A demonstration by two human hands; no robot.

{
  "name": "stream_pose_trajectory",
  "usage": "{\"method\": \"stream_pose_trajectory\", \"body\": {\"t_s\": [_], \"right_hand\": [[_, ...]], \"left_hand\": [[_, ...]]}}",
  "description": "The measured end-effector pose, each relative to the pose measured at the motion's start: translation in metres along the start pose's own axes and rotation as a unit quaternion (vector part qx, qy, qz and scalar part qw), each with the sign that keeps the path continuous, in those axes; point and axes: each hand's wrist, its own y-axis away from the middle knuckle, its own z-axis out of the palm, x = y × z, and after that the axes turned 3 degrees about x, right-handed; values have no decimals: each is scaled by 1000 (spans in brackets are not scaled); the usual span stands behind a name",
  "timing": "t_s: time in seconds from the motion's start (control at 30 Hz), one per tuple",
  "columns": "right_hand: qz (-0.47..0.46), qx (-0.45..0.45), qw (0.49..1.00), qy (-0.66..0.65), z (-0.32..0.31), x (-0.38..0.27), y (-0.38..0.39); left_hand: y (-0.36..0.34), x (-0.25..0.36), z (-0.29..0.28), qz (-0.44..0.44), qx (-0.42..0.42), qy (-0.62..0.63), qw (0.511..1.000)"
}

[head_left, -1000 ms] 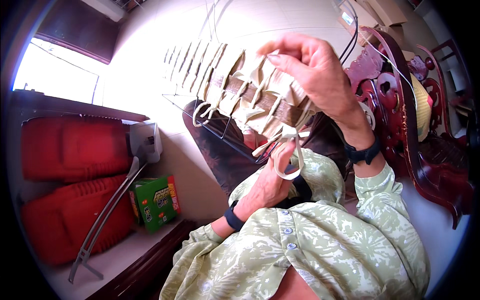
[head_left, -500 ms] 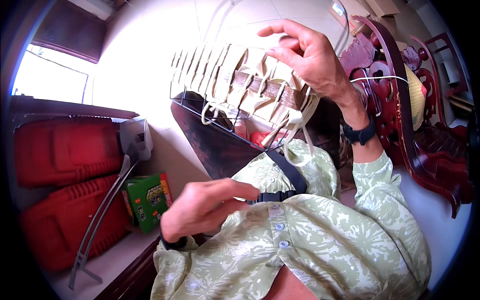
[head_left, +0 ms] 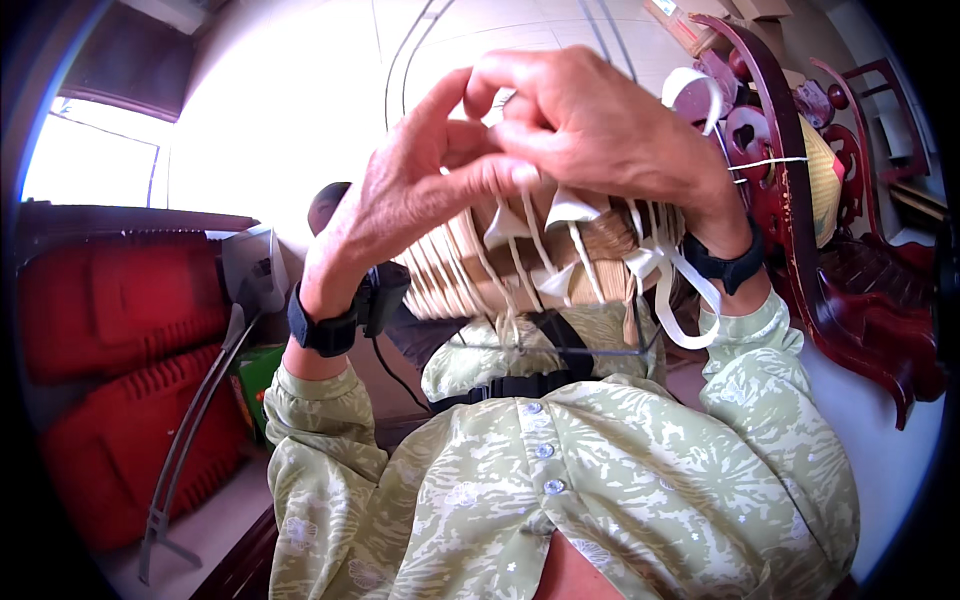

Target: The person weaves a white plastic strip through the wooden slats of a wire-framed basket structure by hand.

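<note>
Home-like room, seemingly: carved dark-red wooden chair, pale tiled floor (cardboard boxes beyond).

The curled fingers of the left hand and right hand overlap, hiding some fingertips, so whether anything is pinched there cannot be told. Both cover the far side of the woven strip basketwork. The upper edge crops the thin wire arcs and cardboard boxes; the lower edge crops the patterned shirt. A sleeve partly hides the green box. The red cases look blurred.
</note>
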Motion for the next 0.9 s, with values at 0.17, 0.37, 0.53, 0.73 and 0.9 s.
{"method": "stream_pose_trajectory", "body": {"t_s": [0.17, 0.37, 0.53, 0.73, 0.9], "right_hand": [[-1, -4, 1000, -29, 5, 22, 11], [104, 244, 955, -130, -28, 23, 76], [278, 233, 920, -150, -21, 15, 147], [394, 84, 882, -243, -3, 14, 165], [366, 124, 857, -341, 5, 5, 151]], "left_hand": [[-6, -11, 7, -72, -23, -11, 997], [-18, 3, 25, -160, -45, -166, 972], [-26, 11, 34, -152, -57, -49, 986], [-34, 19, 40, -118, -58, -159, 978], [-36, 8, 41, -108, -4, -139, 984]]}}
